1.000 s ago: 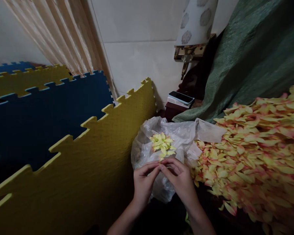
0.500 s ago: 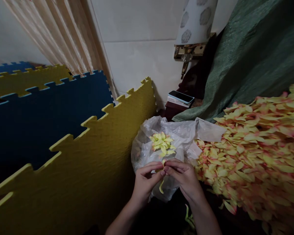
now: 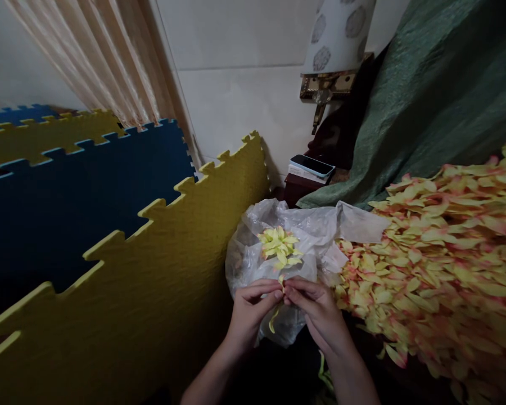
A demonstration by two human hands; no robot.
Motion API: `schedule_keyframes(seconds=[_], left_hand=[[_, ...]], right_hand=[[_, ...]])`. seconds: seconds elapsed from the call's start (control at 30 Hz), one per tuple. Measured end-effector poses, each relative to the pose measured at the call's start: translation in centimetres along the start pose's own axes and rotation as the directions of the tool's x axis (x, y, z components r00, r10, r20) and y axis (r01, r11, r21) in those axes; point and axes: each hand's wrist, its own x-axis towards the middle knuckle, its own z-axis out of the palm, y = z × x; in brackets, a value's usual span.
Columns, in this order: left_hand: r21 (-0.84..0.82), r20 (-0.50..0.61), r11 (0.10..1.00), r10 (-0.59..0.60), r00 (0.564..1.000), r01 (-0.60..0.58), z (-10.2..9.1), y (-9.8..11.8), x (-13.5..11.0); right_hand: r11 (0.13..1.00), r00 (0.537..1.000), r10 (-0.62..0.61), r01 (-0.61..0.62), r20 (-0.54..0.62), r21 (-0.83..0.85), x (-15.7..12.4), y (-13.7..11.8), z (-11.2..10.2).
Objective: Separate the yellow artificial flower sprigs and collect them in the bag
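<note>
Between my fingertips is a thin yellow-green strip [image 3: 272, 322], perhaps a petal or stem piece of an artificial flower; its lower end curls down below my hands. My left hand [image 3: 253, 306] pinches it from the left, thumb against fingers. From the right, my right hand [image 3: 314, 301] pinches the same piece, the fingertips of both hands nearly touching. Just beyond them, a small cluster of yellow-green petals [image 3: 280, 246] lies on a clear plastic bag [image 3: 247, 261]. Green stem-like strips [image 3: 325, 374] show in the dark beside my right forearm.
A large heap of yellow and pink petals [image 3: 438, 264] fills the right side. Yellow [image 3: 172, 281] and blue [image 3: 109, 185] interlocking foam mats stand upright at left. A phone [image 3: 312, 165] rests on a box by the wall, under a wall lamp [image 3: 337, 45]. Green cloth [image 3: 425, 101] hangs behind the heap.
My hands stay in nearly the same place. The strip's hanging end has swung slightly left, and the fingers of my right hand have shifted a little on it.
</note>
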Motion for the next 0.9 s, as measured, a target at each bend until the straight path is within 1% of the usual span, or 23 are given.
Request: schedule_keyframes(seconds=[0.1,0.17,0.23,0.27,0.3,0.33,0.4,0.43,0.47,0.5,0.53,0.6,0.7,0.8,0.83,0.9], left_hand=[[-0.003,0.008,1.0,-0.017,1.0,0.017,0.1,0.0,0.0],[0.025,0.011,1.0,-0.006,1.0,0.005,0.0,0.0,0.1],[0.126,0.009,0.99,0.059,0.998,-0.06,0.0,-0.2,0.0],[0.195,0.013,0.975,0.11,0.994,-0.111,0.0,-0.3,0.0],[0.263,0.021,0.95,0.166,0.986,-0.166,0.1,-0.5,-0.1],[0.318,0.027,0.923,0.221,0.975,-0.218,0.2,-0.7,-0.1],[0.374,0.026,0.882,0.3,0.954,-0.288,0.5,-1.2,-0.3],[0.379,0.009,0.876,0.319,0.948,-0.298,0.6,-1.5,-0.3],[0.373,-0.017,0.88,0.324,0.946,-0.295,0.7,-1.8,-0.3],[0.357,-0.051,0.891,0.317,0.947,-0.279,0.7,-2.0,-0.2],[0.335,-0.093,0.907,0.301,0.949,-0.254,0.6,-2.2,-0.1],[0.285,-0.196,0.938,0.259,0.946,-0.198,0.1,-2.3,0.4],[0.231,-0.315,0.96,0.227,0.921,-0.158,-1.0,-1.9,1.5],[0.194,-0.378,0.967,0.231,0.896,-0.167,-1.7,-1.3,2.9],[0.187,-0.401,0.966,0.242,0.884,-0.179,-1.9,-1.1,3.4],[0.181,-0.447,0.961,0.271,0.852,-0.21,-2.0,-0.9,4.4]], right_hand=[[1.0,1.0,-0.001,0.001,-0.002,-0.006,0.0,0.2,-0.3],[0.998,1.0,-0.029,0.029,-0.011,-0.048,-0.1,0.4,-0.5],[0.981,0.995,-0.098,0.092,-0.028,-0.169,-0.4,0.5,-0.5],[0.953,0.987,-0.158,0.143,-0.036,-0.266,-0.5,0.6,-0.4],[0.903,0.971,-0.237,0.205,-0.038,-0.378,-0.7,0.7,-0.2],[0.827,0.944,-0.328,0.272,-0.029,-0.492,-0.9,0.8,0.1],[0.633,0.861,-0.508,0.385,0.015,-0.672,-1.2,1.2,0.7],[0.545,0.818,-0.574,0.416,0.038,-0.728,-1.3,1.4,0.9],[0.48,0.786,-0.616,0.426,0.051,-0.767,-1.3,1.6,1.1],[0.442,0.768,-0.638,0.419,0.051,-0.793,-1.2,1.8,1.1],[0.42,0.758,-0.651,0.398,0.034,-0.815,-1.0,1.9,1.0],[0.414,0.738,-0.674,0.33,-0.041,-0.849,-0.3,1.9,0.2],[0.469,0.701,-0.695,0.274,-0.16,-0.839,1.6,0.8,-1.3],[0.514,0.718,-0.677,0.304,-0.161,-0.802,4.2,-0.7,-2.3],[0.517,0.716,-0.68,0.316,-0.157,-0.796,5.1,-1.3,-2.4],[0.522,0.692,-0.702,0.336,-0.171,-0.784,6.8,-2.2,-2.4]])
